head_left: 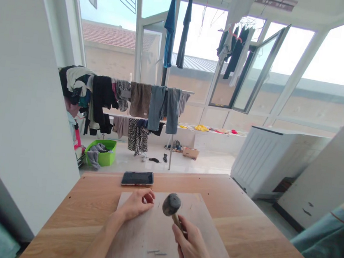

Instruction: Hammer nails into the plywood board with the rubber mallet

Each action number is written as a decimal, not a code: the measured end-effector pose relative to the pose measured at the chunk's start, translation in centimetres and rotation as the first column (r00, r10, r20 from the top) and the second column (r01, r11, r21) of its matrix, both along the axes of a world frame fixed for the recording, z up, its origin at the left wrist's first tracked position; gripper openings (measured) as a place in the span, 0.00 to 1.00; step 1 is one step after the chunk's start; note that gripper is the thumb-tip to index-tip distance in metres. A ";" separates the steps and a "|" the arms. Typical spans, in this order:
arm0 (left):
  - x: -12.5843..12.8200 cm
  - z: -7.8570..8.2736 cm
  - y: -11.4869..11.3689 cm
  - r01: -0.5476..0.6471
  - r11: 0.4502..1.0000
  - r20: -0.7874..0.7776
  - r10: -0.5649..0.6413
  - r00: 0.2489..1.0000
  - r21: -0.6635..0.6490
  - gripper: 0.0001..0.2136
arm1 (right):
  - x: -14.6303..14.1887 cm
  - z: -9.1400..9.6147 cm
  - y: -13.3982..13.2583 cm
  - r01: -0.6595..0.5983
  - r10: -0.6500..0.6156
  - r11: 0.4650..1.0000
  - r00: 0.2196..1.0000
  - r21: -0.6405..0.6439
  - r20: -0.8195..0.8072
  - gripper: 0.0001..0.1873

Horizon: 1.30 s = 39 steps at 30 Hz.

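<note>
My right hand (190,241) is closed around the handle of a mallet (172,205) with a dark rounded head, raised over a pale board (160,231). To its left, my left hand (138,203) rests at the board's far left part, fingers loosely curled and a gap showing between thumb and forefinger. I see nothing held in it. A thin nail (159,204) appears to stand upright just right of its fingertips. Another small nail (191,207) stands farther right, beyond the mallet. Several loose nails (160,253) lie on the board nearer to me.
The board lies on a wooden table (256,234). A phone (137,178) lies flat at the table's far side. Beyond are a drying rack with clothes (139,100), a green basket (108,153) and a white cabinet-like unit (267,160). White walls stand at both sides.
</note>
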<state>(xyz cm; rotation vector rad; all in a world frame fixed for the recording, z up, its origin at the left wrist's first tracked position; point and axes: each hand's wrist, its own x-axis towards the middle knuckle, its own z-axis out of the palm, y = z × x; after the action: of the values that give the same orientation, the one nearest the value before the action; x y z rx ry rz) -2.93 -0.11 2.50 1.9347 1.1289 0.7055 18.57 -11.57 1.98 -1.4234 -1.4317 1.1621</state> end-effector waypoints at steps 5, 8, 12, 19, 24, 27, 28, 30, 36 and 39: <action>0.2 0.2 -0.1 -0.022 1.000 -0.001 0.022 1.000 -0.005 0.11 | -2.2 1.6 2.1 -0.035 0.035 0.998 0.999 0.049 0.012 0.17; 0.2 -0.1 0.0 -0.009 1.000 0.034 0.008 0.999 0.015 0.12 | -3.1 1.5 2.8 -0.058 0.057 0.996 0.998 0.063 0.020 0.15; 0.0 -0.9 0.4 0.026 0.997 0.051 -0.030 0.998 0.072 0.11 | -3.8 0.9 3.2 -0.096 0.094 0.994 0.995 0.046 0.047 0.14; 0.1 -1.3 0.7 0.043 0.996 0.015 -0.044 0.999 0.083 0.10 | -3.8 0.5 3.3 -0.109 0.106 0.994 0.991 0.030 0.083 0.14; -0.6 0.0 0.4 0.018 1.000 -0.037 -0.017 0.999 0.019 0.15 | -2.2 0.8 2.2 -0.104 0.102 0.994 0.992 0.017 0.078 0.14; -1.2 1.6 -0.1 0.023 0.999 -0.156 -0.018 0.988 0.030 0.14 | -0.7 0.5 0.4 -0.090 0.090 0.996 0.993 -0.012 0.070 0.15; -1.2 2.1 -0.4 0.058 0.998 -0.201 -0.055 0.978 0.011 0.14 | -0.2 0.3 -0.2 -0.086 0.088 0.996 0.994 -0.030 0.072 0.15; -0.8 3.2 -1.0 0.140 0.989 -0.265 -0.145 0.953 -0.040 0.14 | 0.7 -0.3 -1.2 -0.069 0.073 0.996 0.994 -0.051 0.081 0.16; 2.7 5.1 -3.8 0.313 0.950 -0.482 -0.280 0.830 -0.014 0.10 | 1.6 -2.0 -2.1 -0.015 0.018 0.999 0.997 -0.031 0.075 0.23; 3.6 4.6 -5.3 0.389 0.921 -0.613 -0.318 0.723 -0.019 0.10 | 1.6 -2.3 -2.0 -0.005 0.008 0.999 0.997 -0.043 0.074 0.27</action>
<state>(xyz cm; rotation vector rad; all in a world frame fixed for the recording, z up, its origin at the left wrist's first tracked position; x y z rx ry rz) 0.66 -5.45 7.14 2.4762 1.0295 -0.0959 20.18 -13.58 -0.31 -1.5064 -1.4715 1.1607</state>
